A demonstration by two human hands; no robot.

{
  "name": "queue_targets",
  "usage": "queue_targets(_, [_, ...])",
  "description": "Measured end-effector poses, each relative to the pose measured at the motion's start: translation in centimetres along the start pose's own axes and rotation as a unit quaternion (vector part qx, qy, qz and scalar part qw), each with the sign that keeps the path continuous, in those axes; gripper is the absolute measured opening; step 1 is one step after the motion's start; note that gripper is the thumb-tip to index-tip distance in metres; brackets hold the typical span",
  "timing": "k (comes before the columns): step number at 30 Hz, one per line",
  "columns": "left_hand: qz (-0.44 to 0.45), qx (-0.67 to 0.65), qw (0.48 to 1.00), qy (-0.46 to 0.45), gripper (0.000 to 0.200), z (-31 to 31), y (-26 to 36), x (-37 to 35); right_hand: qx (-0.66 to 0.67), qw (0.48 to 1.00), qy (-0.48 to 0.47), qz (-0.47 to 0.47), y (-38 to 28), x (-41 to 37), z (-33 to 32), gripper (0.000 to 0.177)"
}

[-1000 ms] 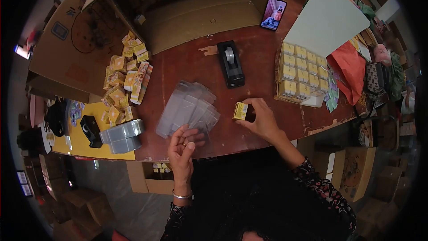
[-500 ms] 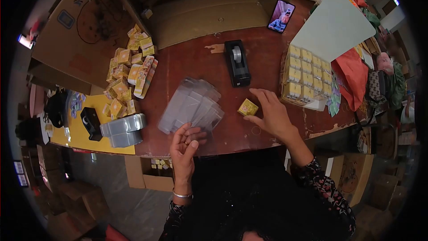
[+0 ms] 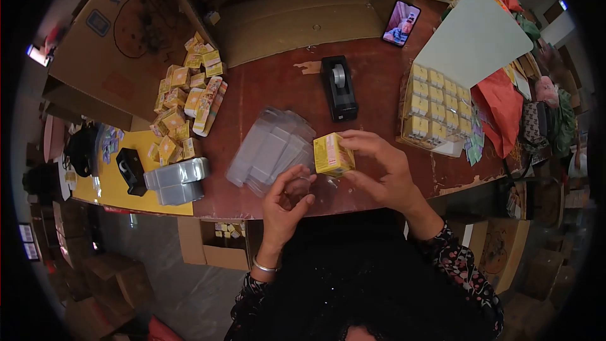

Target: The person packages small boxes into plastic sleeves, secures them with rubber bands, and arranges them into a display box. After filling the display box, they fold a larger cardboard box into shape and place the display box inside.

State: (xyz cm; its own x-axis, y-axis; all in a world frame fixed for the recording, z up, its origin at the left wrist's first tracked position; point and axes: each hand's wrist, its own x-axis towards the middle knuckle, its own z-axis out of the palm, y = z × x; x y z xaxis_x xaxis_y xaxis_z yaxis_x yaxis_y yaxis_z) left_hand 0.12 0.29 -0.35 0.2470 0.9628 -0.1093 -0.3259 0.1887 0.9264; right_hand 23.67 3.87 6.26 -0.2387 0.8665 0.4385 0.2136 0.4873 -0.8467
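Observation:
Between the thumb and fingers of my right hand (image 3: pixel 388 173) is a small yellow box (image 3: pixel 333 155), raised above the table and tilted toward me. Opposite it, my left hand (image 3: pixel 287 202) is curled, palm up. Its fingertips look veiled by a clear plastic piece (image 3: pixel 303 184), whose outline is hard to make out. Just beyond that hand, a stack of flat clear plastic sleeves (image 3: pixel 268 148) lies on the red table (image 3: pixel 259 82). A black tape dispenser (image 3: pixel 341 98) with a roll of tape stands farther back.
Yellow boxes (image 3: pixel 173 117) are heaped at the left, near clear plastic packs (image 3: pixel 177 180) and another black dispenser (image 3: pixel 130 170). A tray of yellow boxes (image 3: pixel 435 107) stands right, below a pale board (image 3: pixel 480 38). A phone (image 3: pixel 401 22) leans beside the large cardboard carton (image 3: pixel 297 22).
My right hand has taken hold of the yellow box from the table and lifted it toward my left hand. My left hand has shifted right, closer to the box.

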Motion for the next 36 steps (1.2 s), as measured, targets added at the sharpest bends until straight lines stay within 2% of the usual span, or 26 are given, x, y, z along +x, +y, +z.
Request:
queue_targets(2, [0.006, -0.003, 1.000, 0.001, 0.063, 0.0, 0.1, -0.1, -0.131, 0.989, -0.050, -0.051, 0.4, 0.7, -0.2, 0.047])
queue_targets(5, [0.017, 0.000, 1.000, 0.014, 0.064, 0.0, 0.0, -0.4, -0.167, 0.981, -0.081, -0.055, 0.4, 0.6, -0.1, 0.049])
queue_targets(11, [0.032, -0.003, 0.999, 0.004, 0.067, 0.5, -0.3, -0.5, -0.173, 0.967, -0.176, -0.060, 0.0, 1.4, -0.9, 0.044])
queue_targets(17, [0.052, -0.015, 0.998, 0.008, 0.067, 0.9, 0.1, -0.2, -0.160, 0.971, -0.173, -0.033, 0.9, 1.4, 0.1, 0.038])
queue_targets(20, [0.057, -0.018, 0.998, 0.001, 0.064, 1.0, -0.3, -0.2, -0.193, 0.957, -0.203, -0.080, 2.0, 1.0, 0.6, 0.040])
queue_targets(23, [0.069, -0.018, 0.997, 0.003, 0.061, 1.3, -0.1, 0.0, -0.174, 0.967, -0.172, -0.075, 1.8, 1.0, 0.7, 0.053])
queue_targets(26, [0.086, -0.001, 0.996, 0.013, 0.058, 1.5, 0.1, 0.1, -0.095, 0.993, -0.067, 0.007, 1.0, 0.3, 1.1, 0.064])
queue_targets(29, [0.090, 0.006, 0.996, 0.024, 0.054, 1.7, -0.2, 0.3, 0.098, 0.981, -0.058, 0.156, 2.3, -1.8, 1.8, 0.071])
queue_targets(31, [0.094, -0.006, 0.995, 0.020, 0.050, 1.9, -0.8, 0.3, 0.167, 0.963, -0.088, 0.195, 2.7, -3.2, 3.2, 0.067])
queue_targets(32, [0.080, -0.004, 0.997, 0.012, 0.047, 1.8, -1.3, 0.2, 0.173, 0.965, -0.039, 0.191, 2.2, -3.3, 3.9, 0.055])
queue_targets(34, [0.054, 0.002, 0.999, -0.003, 0.040, 1.3, -2.3, -0.1, 0.152, 0.974, -0.019, 0.166, 3.8, -4.4, 4.4, 0.046])
queue_targets(36, [0.077, 0.051, 0.996, -0.013, 0.035, 1.2, -2.7, -0.2, 0.133, 0.979, -0.017, 0.151, 4.3, -4.9, 4.6, 0.037])
